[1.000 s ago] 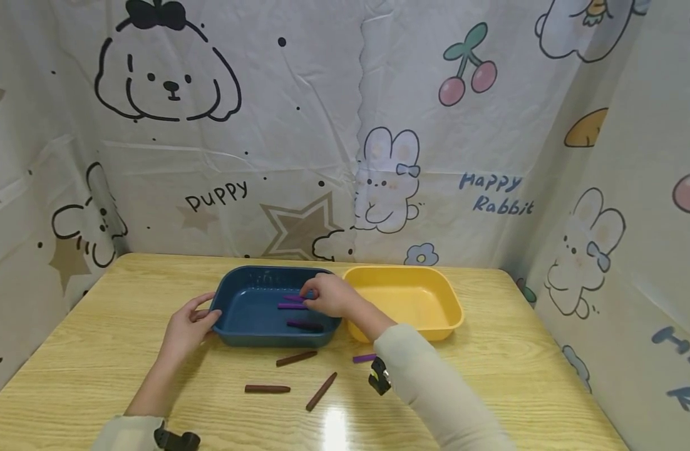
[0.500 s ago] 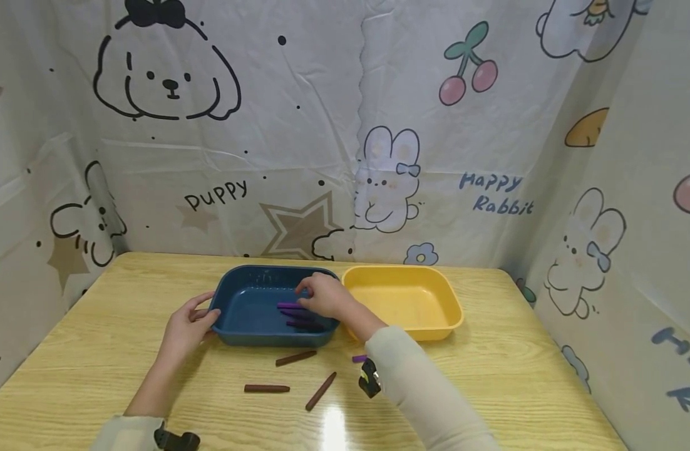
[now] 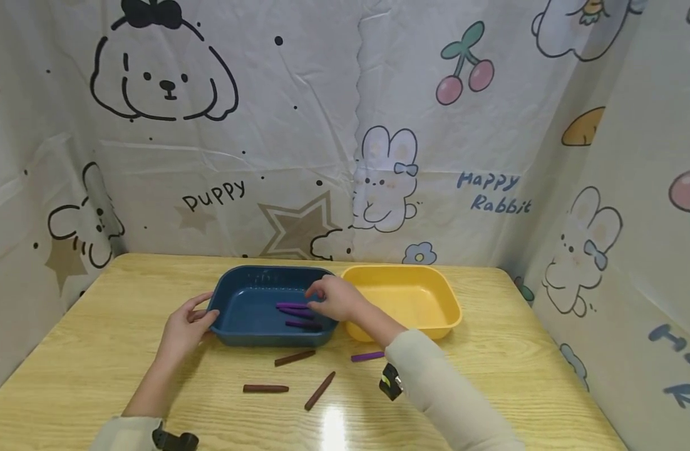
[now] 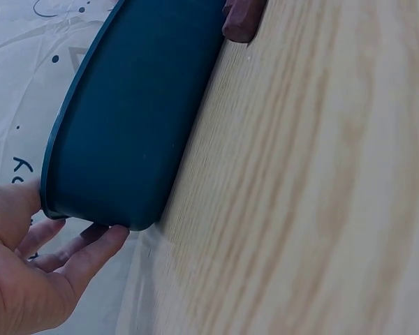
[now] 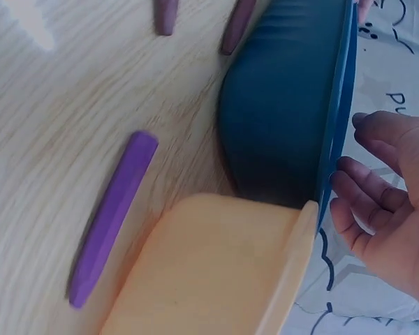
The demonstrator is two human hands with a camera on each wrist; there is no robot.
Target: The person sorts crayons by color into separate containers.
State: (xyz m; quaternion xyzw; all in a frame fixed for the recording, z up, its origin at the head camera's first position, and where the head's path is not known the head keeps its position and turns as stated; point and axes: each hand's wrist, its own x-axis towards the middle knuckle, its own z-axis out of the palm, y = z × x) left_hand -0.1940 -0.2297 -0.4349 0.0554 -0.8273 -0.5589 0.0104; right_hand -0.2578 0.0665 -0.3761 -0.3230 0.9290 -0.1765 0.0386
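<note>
My left hand (image 3: 181, 329) grips the left end of a blue basin (image 3: 232, 338), thumb over the rim and fingertips against the outer wall in the left wrist view. My right hand (image 3: 336, 297) is over the basin's right end, fingers loosely bent and holding nothing, as the right wrist view also shows. Inside lie a purple crayon (image 3: 288, 305), a second purple crayon (image 3: 296, 314) just in front, and a darker crayon (image 3: 303, 326) nearest the front wall. All three lie roughly side by side, pointing left to right.
A yellow basin (image 3: 456, 321) stands against the blue one's right side. On the table in front lie three brown crayons (image 3: 266, 389) and a purple crayon (image 5: 113, 220). A printed cloth (image 3: 300, 150) hangs behind the table's back edge.
The rearmost purple crayon in the blue basin has shifted forward, to between the other two. My right hand has drawn back slightly to the right. My left hand stays on the rim.
</note>
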